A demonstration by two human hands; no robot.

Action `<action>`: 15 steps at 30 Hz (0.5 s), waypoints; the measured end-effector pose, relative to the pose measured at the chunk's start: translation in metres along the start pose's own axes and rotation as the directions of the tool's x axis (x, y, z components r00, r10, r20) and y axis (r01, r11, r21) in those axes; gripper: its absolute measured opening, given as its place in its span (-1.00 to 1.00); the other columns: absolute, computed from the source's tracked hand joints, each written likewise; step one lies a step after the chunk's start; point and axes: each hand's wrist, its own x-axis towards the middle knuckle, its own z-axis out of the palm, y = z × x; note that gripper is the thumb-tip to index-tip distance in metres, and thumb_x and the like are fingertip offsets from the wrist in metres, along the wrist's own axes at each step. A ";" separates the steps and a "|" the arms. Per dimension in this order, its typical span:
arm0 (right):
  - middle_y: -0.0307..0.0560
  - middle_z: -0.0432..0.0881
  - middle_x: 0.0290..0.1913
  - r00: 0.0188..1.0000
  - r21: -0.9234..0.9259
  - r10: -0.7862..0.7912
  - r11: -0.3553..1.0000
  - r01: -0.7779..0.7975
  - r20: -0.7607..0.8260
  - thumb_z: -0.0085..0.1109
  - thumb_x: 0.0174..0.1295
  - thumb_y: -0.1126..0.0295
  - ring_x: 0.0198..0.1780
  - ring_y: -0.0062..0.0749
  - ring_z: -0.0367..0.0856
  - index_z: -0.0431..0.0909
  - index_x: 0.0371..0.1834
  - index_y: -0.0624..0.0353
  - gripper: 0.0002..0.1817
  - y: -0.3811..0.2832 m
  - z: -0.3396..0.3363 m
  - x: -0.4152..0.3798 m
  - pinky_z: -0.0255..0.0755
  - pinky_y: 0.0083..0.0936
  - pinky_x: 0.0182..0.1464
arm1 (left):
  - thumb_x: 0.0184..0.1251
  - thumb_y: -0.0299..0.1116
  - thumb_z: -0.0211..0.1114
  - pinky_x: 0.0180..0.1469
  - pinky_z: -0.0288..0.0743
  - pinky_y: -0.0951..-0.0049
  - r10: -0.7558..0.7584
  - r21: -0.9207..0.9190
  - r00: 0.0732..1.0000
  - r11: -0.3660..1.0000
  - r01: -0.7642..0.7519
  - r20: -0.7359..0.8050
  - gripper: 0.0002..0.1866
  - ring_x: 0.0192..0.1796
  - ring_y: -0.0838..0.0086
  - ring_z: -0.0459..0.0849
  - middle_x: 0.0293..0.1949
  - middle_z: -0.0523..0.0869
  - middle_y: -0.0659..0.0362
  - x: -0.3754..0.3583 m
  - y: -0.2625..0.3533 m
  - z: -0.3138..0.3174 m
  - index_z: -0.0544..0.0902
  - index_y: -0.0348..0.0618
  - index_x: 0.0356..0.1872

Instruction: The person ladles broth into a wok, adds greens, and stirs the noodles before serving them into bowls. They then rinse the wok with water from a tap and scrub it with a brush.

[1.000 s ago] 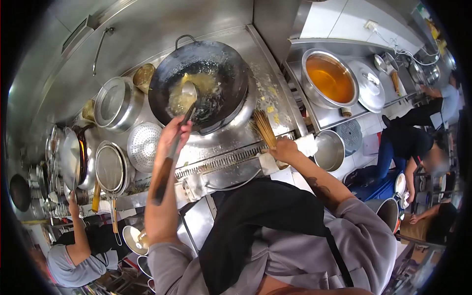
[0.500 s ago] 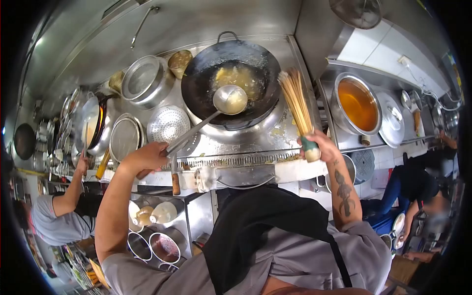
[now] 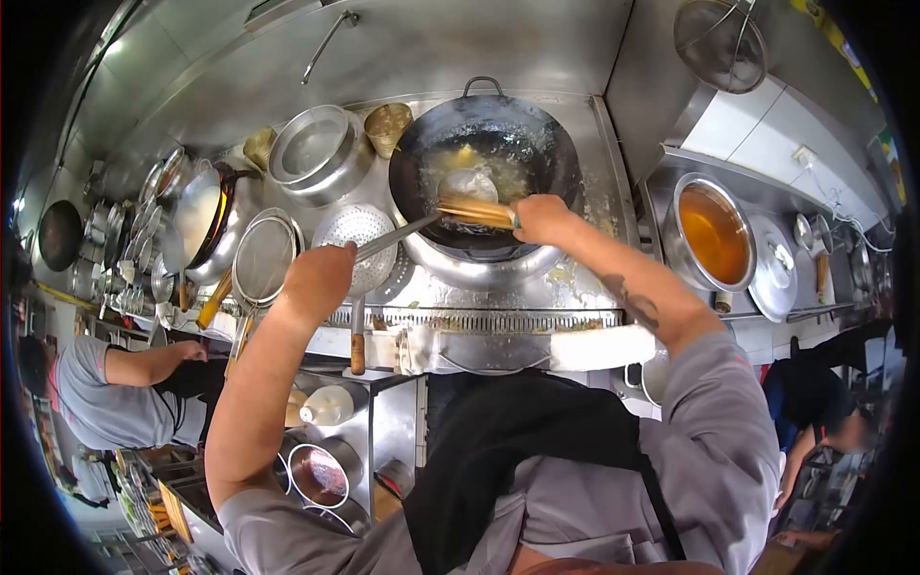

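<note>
My left hand (image 3: 323, 276) is closed round the handle of a metal ladle (image 3: 398, 233), whose bowl (image 3: 468, 182) sits low inside a large black wok (image 3: 551, 144). Cloudy liquid lies in the bottom of the wok. A bundle of thin sticks, a bamboo brush (image 3: 474, 212), is gripped in my right hand (image 3: 546, 220) over the near part of the wok. Its bristles point left and meet or cross the ladle near its bowl. My right fingers are partly hidden behind the back of the hand.
Left of the wok are a perforated skimmer (image 3: 355, 240), a round strainer (image 3: 264, 261) and a metal pot (image 3: 321, 153). A pot of orange liquid (image 3: 711, 233) and a lid (image 3: 772, 268) are at right. One person (image 3: 125, 383) stands far left, another (image 3: 815, 393) far right.
The brush has moved left from beside the wok to over it and turned from upright to level. The ladle bowl has gone lower into the wok. The view has shifted slightly.
</note>
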 end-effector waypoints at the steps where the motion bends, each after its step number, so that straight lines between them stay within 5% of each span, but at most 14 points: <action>1: 0.11 0.69 -0.28 0.985 0.063 0.088 0.993 -0.098 0.148 0.18 -0.04 0.30 -0.20 -0.08 0.69 0.68 -0.32 0.20 -0.74 0.007 0.003 0.008 0.55 -0.23 -0.12 | 0.24 -0.44 0.07 -0.24 0.58 0.22 0.026 0.055 0.999 0.998 -0.024 -0.032 -0.74 -0.28 0.17 0.70 -0.38 0.70 0.00 -0.002 0.000 -0.001 0.57 -0.20 -0.07; 6: 0.07 0.70 -0.25 0.987 -0.124 0.160 0.979 -0.161 -0.012 0.21 -0.06 0.27 -0.18 -0.08 0.68 0.68 -0.29 0.19 -0.71 0.020 -0.017 0.017 0.55 -0.24 -0.10 | 0.22 -0.46 0.08 -0.26 0.58 0.28 0.018 0.086 0.995 0.996 -0.009 -0.098 -0.80 -0.30 0.22 0.71 -0.40 0.69 0.04 0.002 0.001 -0.011 0.58 -0.19 -0.16; 10: 0.08 0.69 -0.25 0.972 -0.148 0.076 0.988 -0.043 0.224 0.19 -0.05 0.32 -0.16 -0.13 0.69 0.69 -0.27 0.17 -0.72 0.023 -0.035 0.012 0.55 -0.25 -0.12 | 0.17 -0.47 0.11 -0.28 0.58 0.29 0.016 0.181 0.979 0.983 0.021 -0.203 -0.86 -0.33 0.22 0.71 -0.42 0.68 0.07 0.006 0.003 -0.018 0.58 -0.16 -0.26; 13: 0.10 0.69 -0.29 0.975 -0.151 0.210 0.964 -0.219 -0.076 0.17 -0.03 0.31 -0.16 -0.09 0.69 0.69 -0.34 0.16 -0.77 0.012 -0.041 0.017 0.56 -0.24 -0.13 | 0.12 -0.46 0.14 -0.24 0.57 0.29 -0.041 0.120 0.995 0.991 0.051 -0.086 -0.86 -0.27 0.23 0.69 -0.39 0.66 0.08 0.013 0.007 -0.014 0.60 -0.14 -0.29; 15: 0.13 0.67 -0.23 0.991 -0.079 0.113 0.990 -0.118 -0.067 0.22 -0.01 0.21 -0.12 -0.06 0.66 0.65 -0.26 0.14 -0.70 0.008 -0.010 0.024 0.53 -0.20 -0.09 | 0.10 -0.46 0.16 -0.22 0.54 0.31 0.001 0.150 0.982 0.988 0.027 -0.187 -0.88 -0.24 0.27 0.66 -0.36 0.64 0.10 0.015 0.008 -0.012 0.60 -0.12 -0.32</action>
